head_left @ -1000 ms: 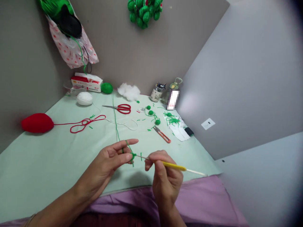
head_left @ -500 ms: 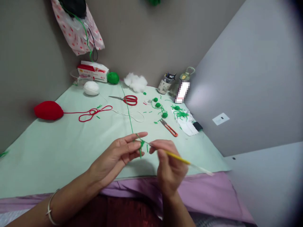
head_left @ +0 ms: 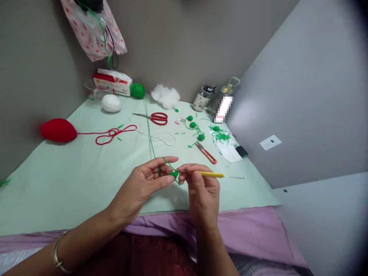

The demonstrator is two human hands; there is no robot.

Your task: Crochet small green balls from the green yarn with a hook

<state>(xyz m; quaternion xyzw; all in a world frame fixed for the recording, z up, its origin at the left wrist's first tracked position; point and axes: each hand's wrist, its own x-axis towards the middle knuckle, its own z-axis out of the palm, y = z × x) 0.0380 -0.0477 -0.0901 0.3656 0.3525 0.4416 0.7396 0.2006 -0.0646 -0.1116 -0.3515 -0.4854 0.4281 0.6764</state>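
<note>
My left hand [head_left: 143, 184] pinches a small green crochet piece [head_left: 173, 174] between thumb and fingers, with green yarn [head_left: 149, 130] looped over its index finger and running back to a green yarn ball [head_left: 137, 90]. My right hand [head_left: 201, 188] grips a yellow-handled crochet hook [head_left: 211, 174], held almost level, its tip in the green piece. Both hands hover over the near edge of the pale green table [head_left: 71, 180].
On the table lie red scissors [head_left: 156, 118], orange thread snips [head_left: 206, 152], a red yarn ball [head_left: 57, 130] with a loose strand, a white yarn ball [head_left: 110, 102], white stuffing [head_left: 166, 96], small green balls [head_left: 195, 129], green scraps [head_left: 220, 137], a cup [head_left: 202, 101] and a tissue box [head_left: 112, 81].
The hook's handle has swung up from a downward slant to nearly level. Both hands have stayed close together on the green piece, and the view has shifted slightly.
</note>
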